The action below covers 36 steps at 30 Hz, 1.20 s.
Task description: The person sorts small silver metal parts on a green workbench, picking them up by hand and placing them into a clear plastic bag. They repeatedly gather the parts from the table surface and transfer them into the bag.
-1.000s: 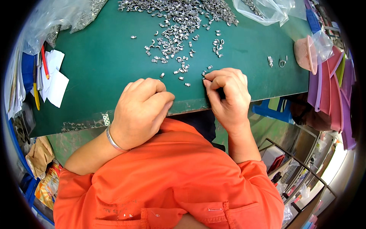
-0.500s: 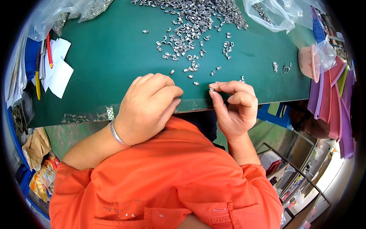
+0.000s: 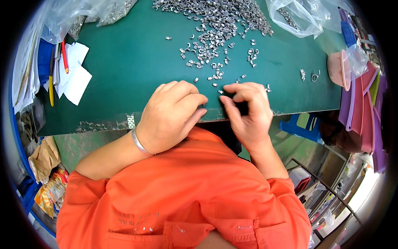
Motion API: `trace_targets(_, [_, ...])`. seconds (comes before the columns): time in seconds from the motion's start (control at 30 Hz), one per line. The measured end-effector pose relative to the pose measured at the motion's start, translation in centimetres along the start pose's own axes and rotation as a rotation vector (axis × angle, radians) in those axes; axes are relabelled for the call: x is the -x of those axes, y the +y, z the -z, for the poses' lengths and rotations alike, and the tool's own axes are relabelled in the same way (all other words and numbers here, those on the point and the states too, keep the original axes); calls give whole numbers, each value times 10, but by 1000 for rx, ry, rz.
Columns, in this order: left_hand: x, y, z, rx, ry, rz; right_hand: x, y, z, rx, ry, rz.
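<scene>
Small curved metal pieces, like short half-ring clips, lie scattered on the green tabletop. My left hand rests near the table's front edge, its fingers curled and thumb against them; the pinch is mostly hidden, so I cannot make out what it holds. To its right, my right hand has thumb and index fingertip apart, close beside one metal piece lying on the table. Nothing shows in the right fingers. Beyond the hands, loose pieces trail up to a large heap of metal pieces.
Clear plastic bags stand at the far left and far right. White papers and pens lie on the left. At the right are a pink cup, a metal ring and purple and pink trays.
My right hand has moved left toward a loose piece, and its pinch has opened; the metal piece it held no longer shows there. The view has shifted slightly.
</scene>
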<state>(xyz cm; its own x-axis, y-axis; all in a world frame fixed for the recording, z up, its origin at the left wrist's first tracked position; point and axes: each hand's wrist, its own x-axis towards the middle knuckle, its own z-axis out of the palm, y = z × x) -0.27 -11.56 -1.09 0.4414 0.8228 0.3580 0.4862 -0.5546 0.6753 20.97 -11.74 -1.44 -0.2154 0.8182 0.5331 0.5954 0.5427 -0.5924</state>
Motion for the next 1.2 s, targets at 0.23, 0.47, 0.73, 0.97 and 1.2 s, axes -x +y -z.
trace_targets(0.23, [-1, -2, 0, 19, 1, -7, 5, -1, -3, -39, -6, -26])
trace_targets(0.47, [-2, -1, 1, 21, 3, -17, 11, -1, -3, -83, 38, -48])
trace_targets(0.73, [-3, -1, 1, 29, -12, -15, 5, 1, -3, -32, -5, -11])
trace_targets(0.97, [-2, -1, 2, 22, -12, -11, 6, 20, 47, 309, 18, -138])
trace_targets(1.2, [-4, 0, 3, 18, -28, -9, -8, 16, 18, 177, 48, -10])
